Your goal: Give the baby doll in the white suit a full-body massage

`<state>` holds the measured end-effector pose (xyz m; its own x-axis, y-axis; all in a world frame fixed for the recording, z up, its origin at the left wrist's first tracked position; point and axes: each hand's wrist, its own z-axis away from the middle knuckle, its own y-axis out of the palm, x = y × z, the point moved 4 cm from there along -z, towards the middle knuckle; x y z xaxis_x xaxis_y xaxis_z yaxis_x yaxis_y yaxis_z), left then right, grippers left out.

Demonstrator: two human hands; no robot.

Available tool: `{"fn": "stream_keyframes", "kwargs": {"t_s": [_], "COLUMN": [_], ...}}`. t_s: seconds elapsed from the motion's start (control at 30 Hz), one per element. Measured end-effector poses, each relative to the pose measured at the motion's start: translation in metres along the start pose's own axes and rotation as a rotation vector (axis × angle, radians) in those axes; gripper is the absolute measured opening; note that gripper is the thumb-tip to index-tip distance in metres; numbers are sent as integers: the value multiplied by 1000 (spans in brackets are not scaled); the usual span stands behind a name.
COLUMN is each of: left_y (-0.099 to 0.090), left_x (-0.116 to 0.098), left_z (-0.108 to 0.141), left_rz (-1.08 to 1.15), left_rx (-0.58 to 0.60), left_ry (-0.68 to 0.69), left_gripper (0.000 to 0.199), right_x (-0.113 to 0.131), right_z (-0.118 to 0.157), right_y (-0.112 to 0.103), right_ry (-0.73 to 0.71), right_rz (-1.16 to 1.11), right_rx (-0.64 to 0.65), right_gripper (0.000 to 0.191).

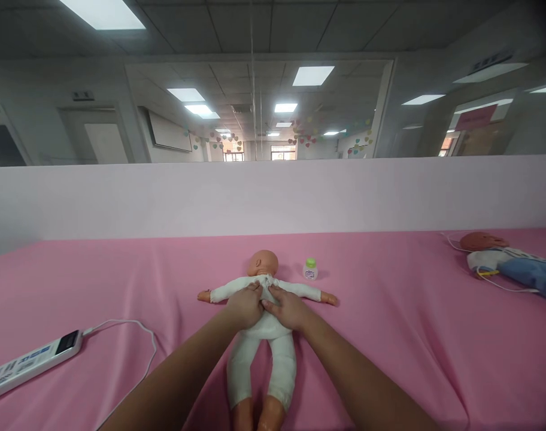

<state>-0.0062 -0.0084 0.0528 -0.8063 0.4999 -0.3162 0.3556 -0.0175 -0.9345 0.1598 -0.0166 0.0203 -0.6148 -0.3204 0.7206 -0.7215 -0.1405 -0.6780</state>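
Observation:
A baby doll [267,329] in a white cloth suit lies with its arms spread and its legs toward me. Its bald head is turned to the left. My left hand [247,306] rests on the left side of the doll's chest, fingers curled at the cloth. On the right side of the chest lies my right hand [285,307], its fingers bent inward and its thumb near my left hand. Both hands appear closed on the cloth of the suit. Beside the doll's head stands a small clear bottle [310,270] with a green cap.
A pink sheet [381,335] covers the surface. At the left lies a white device [35,362] with a white cable. Another doll [515,263] in blue and white clothing lies at the far right. A low white wall [273,197] with glass above it runs behind.

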Motion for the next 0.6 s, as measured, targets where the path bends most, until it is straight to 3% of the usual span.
{"fn": "stream_keyframes", "kwargs": {"t_s": [0.13, 0.2, 0.43, 0.53, 0.6], "left_y": [-25, -26, 15, 19, 12], "left_x": [-2, 0, 14, 18, 19], "left_z": [-14, -19, -22, -22, -18], "left_rz": [-68, -77, -66, -26, 17], "left_rx": [-58, -77, -26, -66, -150], "left_ry": [-25, -38, -97, -130, -166], "left_gripper": [59, 59, 57, 54, 52], "right_x": [1, -2, -29, -31, -30], "right_z": [-14, -21, -31, -30, -28], "right_y": [-20, -21, 13, 13, 7], "right_ry": [-32, -56, 1, -14, -29], "right_rz": [-49, -46, 36, 29, 17], "right_rx": [-123, -149, -19, -40, -119], "right_gripper": [73, 71, 77, 75, 69]}}
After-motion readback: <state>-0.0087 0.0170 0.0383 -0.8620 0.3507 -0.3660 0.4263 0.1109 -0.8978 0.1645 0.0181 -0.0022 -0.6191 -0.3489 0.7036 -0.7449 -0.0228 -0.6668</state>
